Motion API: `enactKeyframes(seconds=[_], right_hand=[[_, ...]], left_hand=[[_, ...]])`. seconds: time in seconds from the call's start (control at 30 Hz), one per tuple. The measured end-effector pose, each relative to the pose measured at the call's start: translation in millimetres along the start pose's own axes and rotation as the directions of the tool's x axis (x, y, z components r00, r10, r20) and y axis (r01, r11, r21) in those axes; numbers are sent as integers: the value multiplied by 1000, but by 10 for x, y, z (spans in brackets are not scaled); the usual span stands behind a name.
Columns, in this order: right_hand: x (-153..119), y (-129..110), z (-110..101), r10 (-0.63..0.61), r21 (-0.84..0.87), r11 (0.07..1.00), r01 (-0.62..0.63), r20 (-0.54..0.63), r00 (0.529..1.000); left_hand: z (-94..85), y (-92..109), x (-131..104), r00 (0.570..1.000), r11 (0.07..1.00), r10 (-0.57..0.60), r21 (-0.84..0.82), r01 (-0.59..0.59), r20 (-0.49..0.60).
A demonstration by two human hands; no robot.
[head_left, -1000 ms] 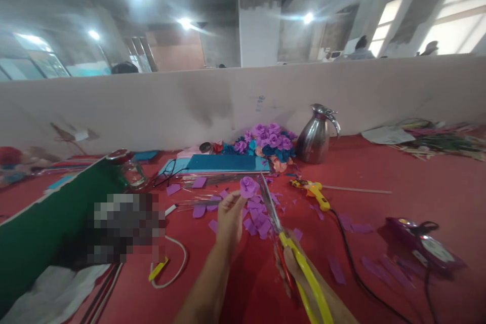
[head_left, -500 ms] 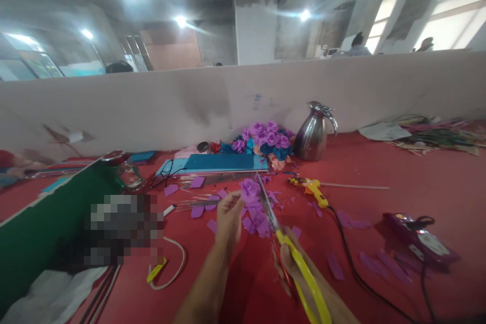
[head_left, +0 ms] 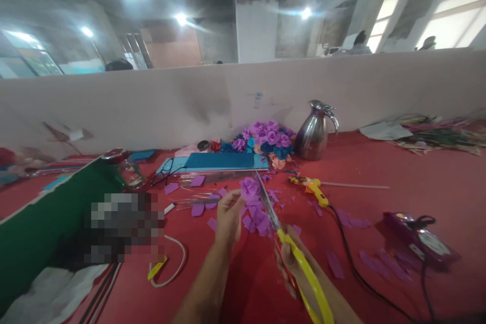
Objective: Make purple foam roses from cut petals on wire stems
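Note:
Between the fingers of my left hand (head_left: 229, 215) is a purple paper flower (head_left: 249, 189), pinched at its left side. My right hand (head_left: 290, 258) is wrapped round large scissors (head_left: 271, 212) with yellow and red handles. The blades point up and away from me, right beside the flower's right edge; whether they touch it I cannot tell. Below the flower, loose purple paper petals (head_left: 260, 220) lie on the red table (head_left: 250, 283). More purple pieces and thin wires (head_left: 205, 201) lie to the left of my hands.
A yellow glue gun (head_left: 315, 190) with a black cord lies to the right, near a purple device (head_left: 419, 240). Behind are finished paper flowers (head_left: 266, 136), blue sheets (head_left: 220, 161) and a metal jug (head_left: 313, 131). A glass jar (head_left: 127, 172) and green panel (head_left: 53, 228) stand left.
Both hands, the flower and the scissors hold nearly the same place. My right hand and the scissors' handles have shifted very slightly to the right.

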State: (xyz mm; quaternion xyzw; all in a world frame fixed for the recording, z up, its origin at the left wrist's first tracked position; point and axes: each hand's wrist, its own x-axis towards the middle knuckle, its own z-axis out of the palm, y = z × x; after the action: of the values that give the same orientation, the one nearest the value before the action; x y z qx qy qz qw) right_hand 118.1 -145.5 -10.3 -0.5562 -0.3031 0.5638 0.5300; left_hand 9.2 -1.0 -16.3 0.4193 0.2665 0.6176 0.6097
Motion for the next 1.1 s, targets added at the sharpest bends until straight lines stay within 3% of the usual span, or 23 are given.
enactKeyframes(seconds=[0.23, 0.5, 0.6, 0.67, 0.73, 0.8, 0.87, 0.97, 1.1], right_hand=[[45, -32, -22, -31, -25, 999, 32, 41, 999], [-67, -36, -1, 1, -31, 1000, -3, -46, 999], [4, 26, -121, 7, -65, 998, -13, -96, 995], [85, 10, -281, -52, -201, 979, 28, -116, 992], [171, -51, -470, -174, -463, 880, 112, -94, 980], [244, -114, -638, -317, -756, 637, 150, -79, 945], [294, -137, -755, -395, -929, 360, 82, -72, 916], [329, -85, -847, -394, -994, 112, -12, -55, 917], [336, -28, -903, -412, -1000, -20, 12, 19, 911]], left_hand=[[1, 6, 7, 1000, 1000, -9, -16, 9, 13], [1, -5, 20, 1000, 1000, -16, -19, 16, 5], [-15, -24, 21, 1000, 1000, -7, -25, 8, 7], [-33, -36, 32, 1000, 1000, 3, -13, -2, 22], [-52, -40, 46, 999, 1000, 2, 30, -3, 33], [-65, -30, 43, 1000, 996, -12, 83, 10, 22], [-74, -8, -2, 999, 994, -35, 102, 35, -6], [-99, 20, -168, 995, 993, -93, 67, 95, -35], [-163, 21, -452, 982, 986, -166, 16, 168, -84]])
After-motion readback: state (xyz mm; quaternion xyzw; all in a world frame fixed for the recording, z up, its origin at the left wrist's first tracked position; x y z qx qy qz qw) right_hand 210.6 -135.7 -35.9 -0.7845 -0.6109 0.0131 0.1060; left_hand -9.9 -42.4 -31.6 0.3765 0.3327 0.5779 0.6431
